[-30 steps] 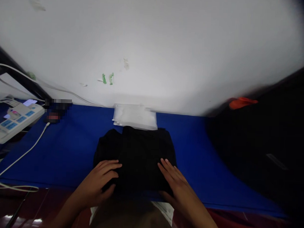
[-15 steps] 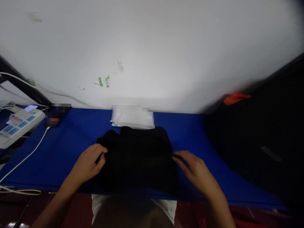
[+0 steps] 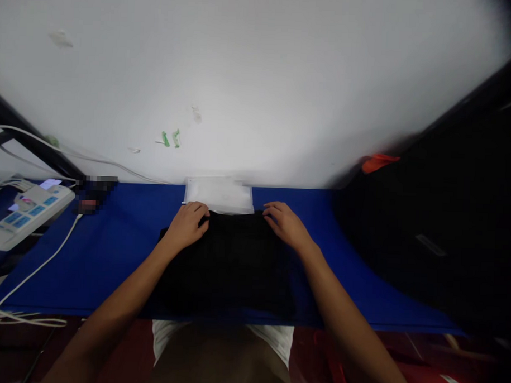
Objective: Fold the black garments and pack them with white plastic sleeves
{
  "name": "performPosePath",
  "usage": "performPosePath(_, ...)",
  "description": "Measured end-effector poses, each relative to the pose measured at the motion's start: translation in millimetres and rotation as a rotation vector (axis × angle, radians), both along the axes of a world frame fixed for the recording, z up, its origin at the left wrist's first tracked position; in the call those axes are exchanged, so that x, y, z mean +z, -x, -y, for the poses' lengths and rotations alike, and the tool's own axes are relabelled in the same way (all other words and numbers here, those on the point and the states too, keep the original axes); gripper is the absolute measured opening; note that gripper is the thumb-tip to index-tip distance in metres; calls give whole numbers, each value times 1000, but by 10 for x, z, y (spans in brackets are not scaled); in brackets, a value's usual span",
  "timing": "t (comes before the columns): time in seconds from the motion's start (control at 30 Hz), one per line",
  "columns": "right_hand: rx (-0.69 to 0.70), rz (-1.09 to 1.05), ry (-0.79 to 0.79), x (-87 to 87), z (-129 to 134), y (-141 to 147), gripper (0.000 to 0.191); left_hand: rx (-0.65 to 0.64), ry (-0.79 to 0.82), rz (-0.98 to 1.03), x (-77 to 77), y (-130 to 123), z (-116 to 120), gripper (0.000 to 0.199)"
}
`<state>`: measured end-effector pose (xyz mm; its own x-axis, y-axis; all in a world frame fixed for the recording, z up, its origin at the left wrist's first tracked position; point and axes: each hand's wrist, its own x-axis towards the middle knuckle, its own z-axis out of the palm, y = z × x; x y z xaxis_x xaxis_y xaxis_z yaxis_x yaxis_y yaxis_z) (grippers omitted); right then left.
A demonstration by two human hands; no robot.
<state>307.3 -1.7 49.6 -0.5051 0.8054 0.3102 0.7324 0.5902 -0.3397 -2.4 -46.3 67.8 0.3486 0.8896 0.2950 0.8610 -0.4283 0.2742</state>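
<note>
A folded black garment (image 3: pixel 230 263) lies on the blue-covered table in front of me, its details lost in the dark fabric. My left hand (image 3: pixel 190 225) is at its far left corner, fingers bent and closed on the cloth. At the far right corner, my right hand (image 3: pixel 285 223) has its thumb and fingertips closed around the garment's edge, with the upper finger a little raised. Just beyond the far edge, a flat stack of clear plastic bags (image 3: pixel 219 194) lies against the wall, very close to the fingers of both hands.
On the left, a white power strip (image 3: pixel 32 214) has several cables and a white cord (image 3: pixel 47 265) running across the blue table cover (image 3: pixel 106 264). A large black bulk (image 3: pixel 426 220) with an orange tab (image 3: pixel 379 162) fills the right. The white wall (image 3: pixel 259 91) closes off the back.
Both hands have moved from the garment's sides forward to its far corners and closer together. The garment's far edge now looks straighter. The view has shifted slightly.
</note>
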Motion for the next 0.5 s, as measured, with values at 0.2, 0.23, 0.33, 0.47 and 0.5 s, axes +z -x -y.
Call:
performPosePath(0.2, 40, -170, -81, 124, 494, -174, 10, -162, -9, 146, 221, 116, 437, 10)
performPosePath(0.23, 47, -169, -67, 136, 615, -201, 9, -213, 35, 120, 243, 132, 529, 11)
performPosePath(0.33, 37, -133, -4, 91, 943, -249, 8, -358, 185, 33, 241, 188, 753, 16)
performPosePath(0.47, 7, -108, 26, -74, 1180, -236, 9, -347, 169, 50, 162, 337, 840, 24)
performPosePath(0.5, -12, -117, 19, -107, 1200, -224, 9, -287, 116, 64, 139, 392, 827, 27)
